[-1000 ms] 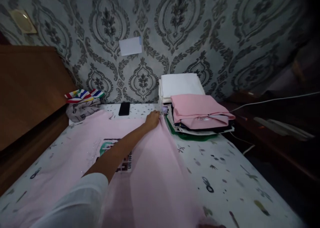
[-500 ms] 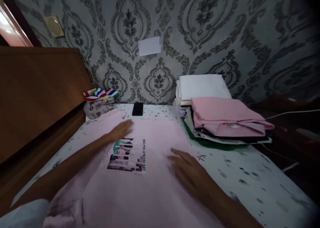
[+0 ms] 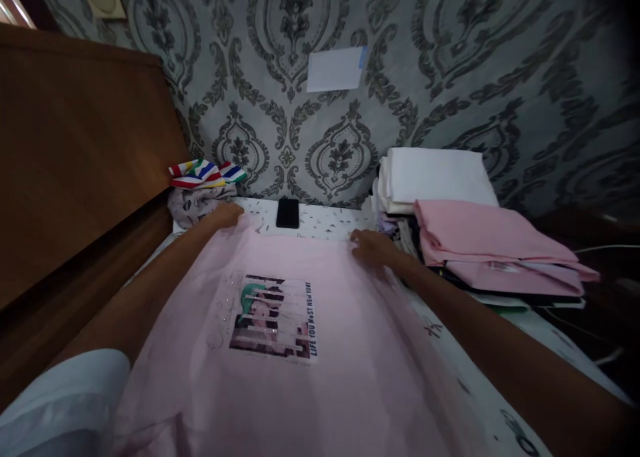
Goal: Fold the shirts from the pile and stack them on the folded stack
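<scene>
A pale pink T-shirt lies spread before me, its picture print and lettering turned sideways. My left hand is closed on the shirt's far left part, close to a crumpled grey cloth. At the far right corner, my right hand has its fingers curled round the fabric edge, beside the clothes stack. The near end of the shirt runs out of view at the bottom.
Folded clothes, white and pink on top, are stacked at the right. A black phone lies near the wall. A grey cloth and a striped cloth sit by the wooden panel at left.
Both hands have moved away from me, from lying over the shirt to gripping its far left and far right parts. The view has tilted down and shifted left.
</scene>
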A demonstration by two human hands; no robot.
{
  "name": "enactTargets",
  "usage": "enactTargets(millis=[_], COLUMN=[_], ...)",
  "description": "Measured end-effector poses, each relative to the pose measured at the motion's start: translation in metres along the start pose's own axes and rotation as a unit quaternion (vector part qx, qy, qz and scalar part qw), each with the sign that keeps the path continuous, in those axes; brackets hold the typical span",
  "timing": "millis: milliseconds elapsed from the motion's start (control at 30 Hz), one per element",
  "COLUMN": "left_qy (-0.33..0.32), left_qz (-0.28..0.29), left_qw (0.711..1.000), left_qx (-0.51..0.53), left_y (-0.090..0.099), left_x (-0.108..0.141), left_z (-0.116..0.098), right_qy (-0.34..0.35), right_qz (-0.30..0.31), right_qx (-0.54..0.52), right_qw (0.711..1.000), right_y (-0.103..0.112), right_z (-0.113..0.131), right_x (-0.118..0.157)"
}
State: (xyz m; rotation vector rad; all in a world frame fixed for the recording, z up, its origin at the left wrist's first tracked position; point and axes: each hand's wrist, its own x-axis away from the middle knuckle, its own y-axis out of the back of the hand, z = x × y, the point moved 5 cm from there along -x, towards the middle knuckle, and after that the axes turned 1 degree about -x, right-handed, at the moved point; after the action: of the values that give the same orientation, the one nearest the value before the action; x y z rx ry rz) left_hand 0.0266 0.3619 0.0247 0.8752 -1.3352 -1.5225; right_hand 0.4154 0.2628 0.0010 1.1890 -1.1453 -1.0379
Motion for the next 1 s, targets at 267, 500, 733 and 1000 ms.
enactTargets(millis=[267, 500, 733, 1000], left_qy=[-0.042, -0.120, -0.125, -0.100], left_qz=[-0.130, 0.079, 0.075, 0.112], left_qw=[0.982, 0.977, 0.980, 0.967], left_qx=[0.133, 0.158, 0.135, 0.205], left_y=[0.081, 0.034, -0.002, 0.023], left_x=[0.108, 0.260, 0.300, 0.313], left_z=[0.028, -0.006, -0.021, -0.004], right_qy=[0.037, 0.233, 0.188, 0.177], right_qz=[-0.085, -0.209, -0.236, -0.230], right_qx=[0.033, 0.083, 0.055, 0.031], right_qw=[0.995, 0.946, 0.952, 0.957], right_y=[0.033, -0.006, -0.032, -0.021], right_z=[0.019, 0.047, 0.047, 0.039], right_x=[0.057, 0.190, 0.211, 0.218])
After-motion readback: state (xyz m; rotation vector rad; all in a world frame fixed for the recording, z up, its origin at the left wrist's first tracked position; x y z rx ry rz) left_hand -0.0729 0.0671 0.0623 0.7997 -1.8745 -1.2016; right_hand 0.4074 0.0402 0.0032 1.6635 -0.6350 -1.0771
